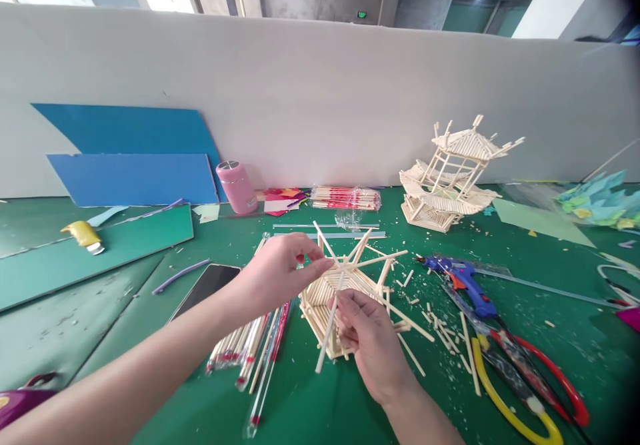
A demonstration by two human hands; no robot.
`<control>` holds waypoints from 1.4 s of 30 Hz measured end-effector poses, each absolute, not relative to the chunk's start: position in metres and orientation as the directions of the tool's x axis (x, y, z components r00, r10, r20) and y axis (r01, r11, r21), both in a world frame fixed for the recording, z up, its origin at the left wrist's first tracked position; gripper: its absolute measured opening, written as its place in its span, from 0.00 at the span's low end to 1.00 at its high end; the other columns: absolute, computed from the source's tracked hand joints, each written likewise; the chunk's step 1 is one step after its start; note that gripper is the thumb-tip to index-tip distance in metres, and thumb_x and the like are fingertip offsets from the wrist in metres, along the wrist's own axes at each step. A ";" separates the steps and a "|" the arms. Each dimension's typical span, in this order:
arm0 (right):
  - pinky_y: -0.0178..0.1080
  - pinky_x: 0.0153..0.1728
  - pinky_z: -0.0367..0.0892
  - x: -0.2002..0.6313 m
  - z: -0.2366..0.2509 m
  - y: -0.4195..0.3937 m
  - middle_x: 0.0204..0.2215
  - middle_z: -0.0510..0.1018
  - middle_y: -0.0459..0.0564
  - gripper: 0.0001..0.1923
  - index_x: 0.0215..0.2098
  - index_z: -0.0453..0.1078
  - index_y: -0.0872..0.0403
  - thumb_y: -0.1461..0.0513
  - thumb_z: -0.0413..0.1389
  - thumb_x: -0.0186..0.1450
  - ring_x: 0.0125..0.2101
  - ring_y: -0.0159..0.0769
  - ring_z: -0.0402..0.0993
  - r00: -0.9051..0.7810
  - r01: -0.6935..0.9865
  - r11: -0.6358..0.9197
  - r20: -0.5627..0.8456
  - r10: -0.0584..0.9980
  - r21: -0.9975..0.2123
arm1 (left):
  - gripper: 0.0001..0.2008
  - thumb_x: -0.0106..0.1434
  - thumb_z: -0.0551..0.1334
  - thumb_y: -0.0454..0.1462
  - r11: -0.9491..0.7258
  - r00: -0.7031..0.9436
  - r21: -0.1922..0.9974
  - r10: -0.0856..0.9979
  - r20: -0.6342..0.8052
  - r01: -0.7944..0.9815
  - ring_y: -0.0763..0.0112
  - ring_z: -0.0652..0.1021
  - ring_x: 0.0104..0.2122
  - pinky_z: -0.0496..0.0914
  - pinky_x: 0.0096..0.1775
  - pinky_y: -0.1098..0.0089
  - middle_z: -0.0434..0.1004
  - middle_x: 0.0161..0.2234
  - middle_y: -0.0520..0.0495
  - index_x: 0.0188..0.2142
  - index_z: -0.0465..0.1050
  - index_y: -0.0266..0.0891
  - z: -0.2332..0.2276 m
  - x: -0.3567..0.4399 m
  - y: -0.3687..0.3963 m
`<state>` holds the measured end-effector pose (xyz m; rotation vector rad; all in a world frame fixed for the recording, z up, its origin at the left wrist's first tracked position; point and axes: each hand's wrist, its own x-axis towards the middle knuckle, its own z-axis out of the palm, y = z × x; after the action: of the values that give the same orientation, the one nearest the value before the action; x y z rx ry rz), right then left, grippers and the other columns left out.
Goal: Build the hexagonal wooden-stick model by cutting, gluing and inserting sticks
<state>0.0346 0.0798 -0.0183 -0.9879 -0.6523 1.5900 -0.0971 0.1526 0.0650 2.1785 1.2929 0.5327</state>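
A wooden stick model [320,302] with a ribbed surface stands on the green table, and several thin sticks cross just above it in a star shape. My left hand [285,265] comes in from the left, thumb and forefinger closed at the crossing of the sticks. Below it, my right hand [367,332] pinches a wooden stick [326,342] that slants down toward me. My fingers partly cover the model and the crossing point.
A finished-looking stick pavilion [447,178] stands at the back right. On the right lie a blue glue gun [467,282], scissors [515,365] and stick scraps. Bagged sticks [245,342] and a phone [207,285] lie left; a pink cup [237,187] stands behind.
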 end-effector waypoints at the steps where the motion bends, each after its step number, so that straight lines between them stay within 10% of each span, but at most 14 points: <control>1: 0.31 0.18 0.41 0.035 -0.018 0.080 0.14 0.54 0.37 0.14 0.23 0.66 0.56 0.54 0.57 0.57 0.16 0.22 0.43 -0.054 -0.506 -0.249 -0.258 0.965 -0.826 | 0.12 0.59 0.56 0.43 -0.416 0.439 0.619 0.890 0.126 0.666 0.70 0.70 0.28 0.63 0.30 0.71 0.73 0.28 0.49 0.28 0.73 0.39 0.065 -0.100 0.143; 9: 0.29 0.17 0.43 0.034 -0.023 0.079 0.14 0.52 0.36 0.14 0.23 0.65 0.55 0.53 0.57 0.56 0.17 0.22 0.44 -0.075 -0.519 -0.263 -0.264 0.962 -0.813 | 0.19 0.53 0.62 0.41 -0.645 0.340 0.396 0.718 0.608 0.654 0.62 0.73 0.33 0.67 0.36 0.63 0.75 0.34 0.45 0.45 0.65 0.41 0.020 -0.114 0.058; 42: 0.29 0.17 0.43 0.034 -0.029 0.079 0.14 0.53 0.36 0.16 0.23 0.65 0.56 0.51 0.59 0.55 0.17 0.22 0.44 -0.055 -0.541 -0.246 -0.258 0.965 -0.804 | 0.08 0.54 0.59 0.26 -0.637 0.305 0.412 0.717 0.628 0.651 0.69 0.69 0.23 0.62 0.27 0.67 0.72 0.24 0.48 0.32 0.67 0.39 -0.007 -0.095 0.040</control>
<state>0.0340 0.0787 -0.0286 -0.9560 -0.6177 1.6004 -0.0952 0.0401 -0.0067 2.4718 1.2988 1.2562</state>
